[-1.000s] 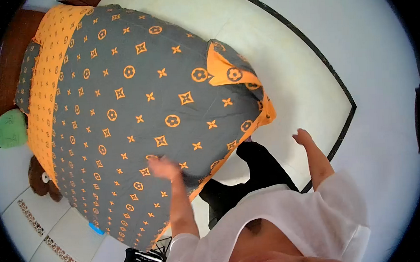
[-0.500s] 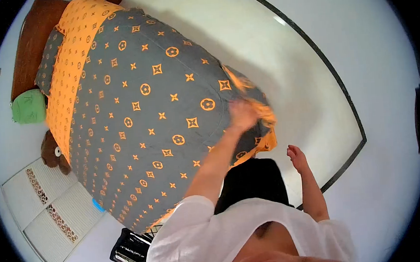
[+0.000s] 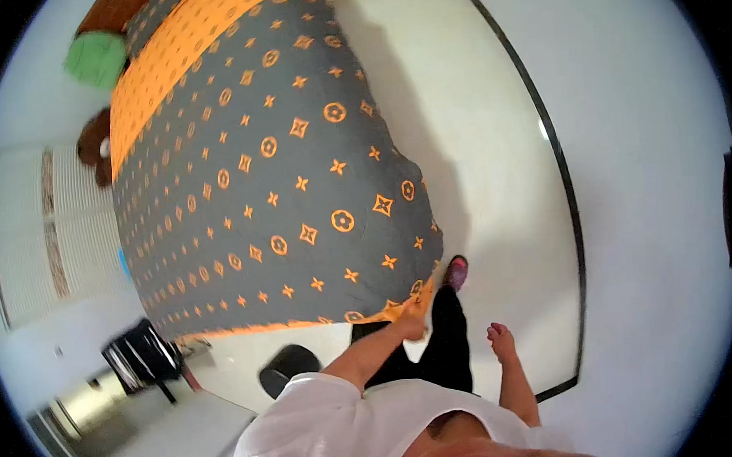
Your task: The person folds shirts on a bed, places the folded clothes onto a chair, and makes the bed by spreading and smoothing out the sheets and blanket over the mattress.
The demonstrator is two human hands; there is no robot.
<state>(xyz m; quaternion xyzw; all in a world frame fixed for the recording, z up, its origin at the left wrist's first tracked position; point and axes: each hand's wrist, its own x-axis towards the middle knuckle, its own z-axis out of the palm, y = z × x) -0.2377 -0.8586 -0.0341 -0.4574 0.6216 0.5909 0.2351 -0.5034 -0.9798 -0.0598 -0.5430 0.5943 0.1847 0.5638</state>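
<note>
A dark grey quilt (image 3: 240, 194) with orange flower and star motifs and an orange border is spread over the bed. At its near corner, my left hand (image 3: 410, 320) is closed on the orange edge, its fingertips partly hidden by the cloth and blur. My right hand (image 3: 501, 342) hangs over the pale floor to the right, apart from the quilt, loosely curled with nothing in it. Just beyond the quilt's corner shows my foot in a reddish shoe (image 3: 457, 273).
A dark round bin or stool (image 3: 289, 370) stands on the floor by the bed's foot. Left of it is a black rack or bag (image 3: 143, 356). A green cushion (image 3: 96, 60) and a brown plush toy (image 3: 94, 147) lie along the far side. A black strip (image 3: 578, 242) borders the floor.
My view has turned and shifted toward the bed's foot. My left hand went from the side edge to the near corner, and the turned-up orange fold there now lies flatter.
</note>
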